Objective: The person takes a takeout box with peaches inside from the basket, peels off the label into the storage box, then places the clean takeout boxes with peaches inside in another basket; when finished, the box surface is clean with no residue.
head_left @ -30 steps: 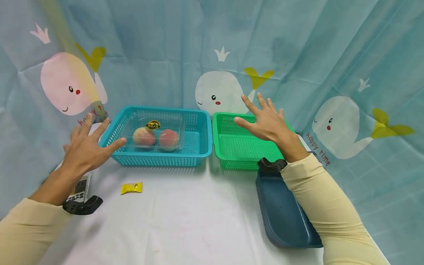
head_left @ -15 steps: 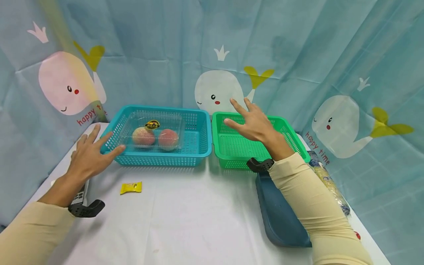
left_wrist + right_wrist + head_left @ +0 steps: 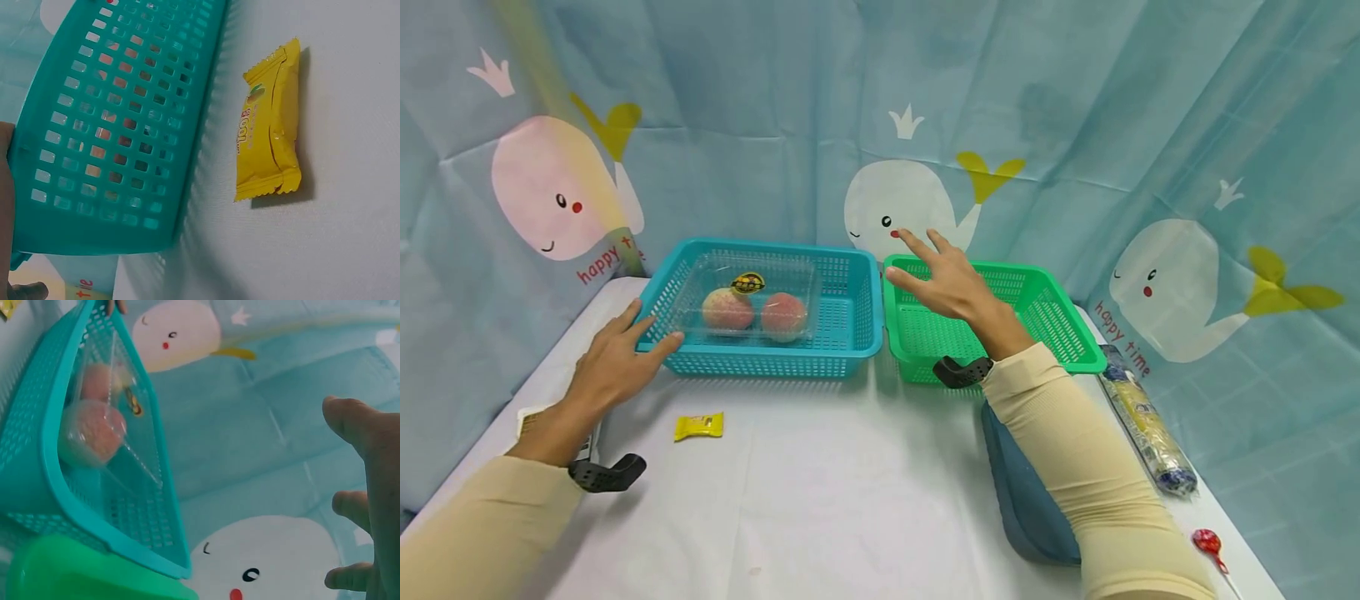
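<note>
In the head view my left hand [image 3: 615,360] is at the left front corner of a blue plastic basket [image 3: 760,364], thumb and fingers spread, fingertips right at the rim. Inside the basket sits a clear plastic box [image 3: 814,287] with two peaches [image 3: 727,309] and a black-and-gold label. My right hand [image 3: 951,283] hovers over a green basket [image 3: 1060,312], holding nothing, its fingers extended and apart. The right wrist view shows that hand's fingers in the air, with the blue basket beyond. A small yellow wrapped candy [image 3: 272,125] lies in front of the blue basket.
A dark blue tray [image 3: 1030,500] lies partly under the right forearm. Along the right table edge are a long clear-wrapped packet [image 3: 1150,425] and a red lollipop [image 3: 1207,542]. Another packet [image 3: 585,450] is mostly hidden by the left wrist. A whale-print curtain [image 3: 760,167] stands behind.
My right hand has moved left over the green basket, uncovering the long packet and the lollipop. My left hand has shifted slightly right and down to the blue basket's corner.
</note>
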### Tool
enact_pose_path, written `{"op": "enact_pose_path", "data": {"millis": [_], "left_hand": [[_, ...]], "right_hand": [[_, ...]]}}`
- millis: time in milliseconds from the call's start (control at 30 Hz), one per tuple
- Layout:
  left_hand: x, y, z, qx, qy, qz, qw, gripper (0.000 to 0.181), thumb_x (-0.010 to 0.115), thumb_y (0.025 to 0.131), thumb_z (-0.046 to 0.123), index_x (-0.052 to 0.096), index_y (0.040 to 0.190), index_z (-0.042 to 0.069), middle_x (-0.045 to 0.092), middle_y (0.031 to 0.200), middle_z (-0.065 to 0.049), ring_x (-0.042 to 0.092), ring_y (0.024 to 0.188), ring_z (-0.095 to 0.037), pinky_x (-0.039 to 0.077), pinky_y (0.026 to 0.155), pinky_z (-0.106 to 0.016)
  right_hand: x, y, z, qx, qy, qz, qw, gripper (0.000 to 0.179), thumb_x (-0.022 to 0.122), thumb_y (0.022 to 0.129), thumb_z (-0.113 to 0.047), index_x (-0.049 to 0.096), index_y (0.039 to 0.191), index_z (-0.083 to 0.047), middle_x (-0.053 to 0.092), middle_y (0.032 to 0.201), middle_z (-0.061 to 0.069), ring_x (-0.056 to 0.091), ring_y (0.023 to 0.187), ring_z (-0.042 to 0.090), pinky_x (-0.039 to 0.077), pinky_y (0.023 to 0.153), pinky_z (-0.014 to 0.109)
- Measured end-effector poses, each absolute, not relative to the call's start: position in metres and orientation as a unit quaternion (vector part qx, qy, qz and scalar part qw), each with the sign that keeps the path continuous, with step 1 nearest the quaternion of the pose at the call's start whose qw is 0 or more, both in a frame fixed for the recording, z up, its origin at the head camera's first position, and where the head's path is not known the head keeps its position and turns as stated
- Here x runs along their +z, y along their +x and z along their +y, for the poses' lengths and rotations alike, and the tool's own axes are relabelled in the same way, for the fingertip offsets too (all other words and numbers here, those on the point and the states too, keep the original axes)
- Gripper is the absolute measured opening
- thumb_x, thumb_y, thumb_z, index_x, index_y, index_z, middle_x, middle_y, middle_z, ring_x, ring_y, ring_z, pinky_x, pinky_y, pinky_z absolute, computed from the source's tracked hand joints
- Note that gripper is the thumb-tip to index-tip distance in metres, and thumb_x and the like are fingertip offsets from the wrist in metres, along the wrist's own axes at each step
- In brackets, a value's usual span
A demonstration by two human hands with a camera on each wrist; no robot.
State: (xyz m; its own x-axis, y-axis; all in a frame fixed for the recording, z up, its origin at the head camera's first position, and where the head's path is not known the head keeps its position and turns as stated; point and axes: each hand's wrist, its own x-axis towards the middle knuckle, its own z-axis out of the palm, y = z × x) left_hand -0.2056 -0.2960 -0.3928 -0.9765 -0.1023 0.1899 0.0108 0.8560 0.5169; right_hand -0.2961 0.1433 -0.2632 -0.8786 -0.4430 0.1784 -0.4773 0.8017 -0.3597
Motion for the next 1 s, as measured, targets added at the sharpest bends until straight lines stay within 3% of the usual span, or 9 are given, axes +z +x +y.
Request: {"op": "enact_pose_path", "data": {"millis": [400, 633, 733, 867, 1000], "left_hand": [[-0.397, -0.208, -0.291, -0.288, 0.037, -0.949, 0.121, 0.085, 0.042, 0.096, 0.057, 0.029, 0.145, -0.011, 0.004, 0.159, -0.019, 0.007, 0.14, -0.047, 0.014, 0.103, -0.071], [-0.396, -0.208, -0.288, -0.292, 0.05, -0.948, 0.117, 0.086, 0.041, 0.096, 0.058, 0.027, 0.146, -0.01, 0.002, 0.159, -0.018, 0.007, 0.141, -0.046, 0.015, 0.104, -0.069], [-0.396, -0.208, -0.287, -0.29, 0.055, -0.948, 0.117, 0.086, 0.042, 0.096, 0.059, 0.027, 0.146, -0.01, 0.002, 0.159, -0.018, 0.008, 0.14, -0.046, 0.016, 0.104, -0.069], [-0.395, -0.207, -0.287, -0.286, 0.056, -0.949, 0.119, 0.086, 0.043, 0.096, 0.058, 0.027, 0.146, -0.01, 0.003, 0.159, -0.018, 0.008, 0.14, -0.046, 0.017, 0.104, -0.069], [-0.396, -0.206, -0.287, -0.287, 0.057, -0.949, 0.117, 0.086, 0.043, 0.096, 0.058, 0.027, 0.146, -0.01, 0.002, 0.159, -0.018, 0.009, 0.14, -0.046, 0.017, 0.104, -0.069]], "right_hand": [[-0.273, -0.308, 0.113, 0.277, 0.251, -0.927, -0.005, 0.072, 0.044, 0.091, -0.065, 0.02, 0.153, -0.038, 0.017, 0.158, 0.006, 0.018, 0.142, 0.029, 0.023, 0.107, 0.059], [-0.283, -0.319, 0.093, 0.345, 0.231, -0.909, -0.045, 0.072, 0.05, 0.09, -0.062, 0.028, 0.152, -0.035, 0.025, 0.156, 0.001, 0.037, 0.133, 0.031, 0.034, 0.102, 0.055], [-0.29, -0.323, 0.084, 0.373, 0.218, -0.9, -0.062, 0.071, 0.054, 0.09, -0.06, 0.03, 0.152, -0.034, 0.027, 0.155, -0.002, 0.034, 0.135, 0.029, 0.034, 0.103, 0.055], [-0.299, -0.327, 0.072, 0.416, 0.205, -0.882, -0.081, 0.07, 0.057, 0.091, -0.055, 0.032, 0.151, -0.032, 0.03, 0.153, 0.002, 0.031, 0.137, 0.028, 0.036, 0.102, 0.053], [-0.31, -0.33, 0.059, 0.461, 0.186, -0.862, -0.096, 0.068, 0.06, 0.091, -0.051, 0.035, 0.151, -0.029, 0.035, 0.15, 0.011, 0.041, 0.13, 0.029, 0.045, 0.094, 0.049]]}}
